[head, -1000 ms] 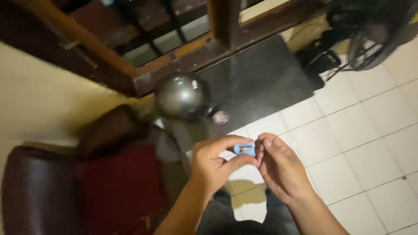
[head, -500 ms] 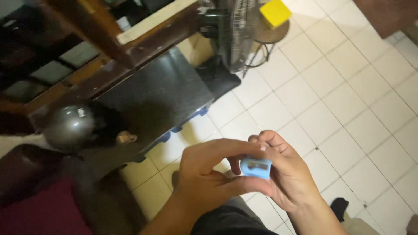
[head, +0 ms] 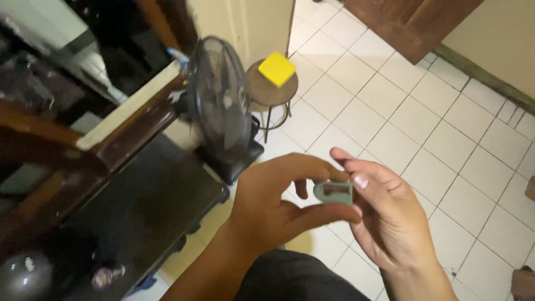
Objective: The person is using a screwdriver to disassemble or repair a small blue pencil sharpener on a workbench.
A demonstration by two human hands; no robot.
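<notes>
Nearest, two bare hands meet over the person's dark trousers [head: 295,278]. The left hand [head: 273,203] is curled, its thumb and fingers pinching one small grey-blue plastic piece [head: 333,193] from the left; the right hand [head: 390,214] is half open, its thumb pressed against the piece's right end and its fingers cupped behind. The piece sits between both hands, above the white tiled floor [head: 446,139]. To the left lies one dark glossy tabletop [head: 139,212], with one grey ball [head: 22,276] at its near left corner. Farther off stands one black floor fan [head: 217,106], and just beyond it one round stool [head: 267,92] carrying one yellow block [head: 277,68]. Farthest right is one brown wooden door [head: 412,22].
</notes>
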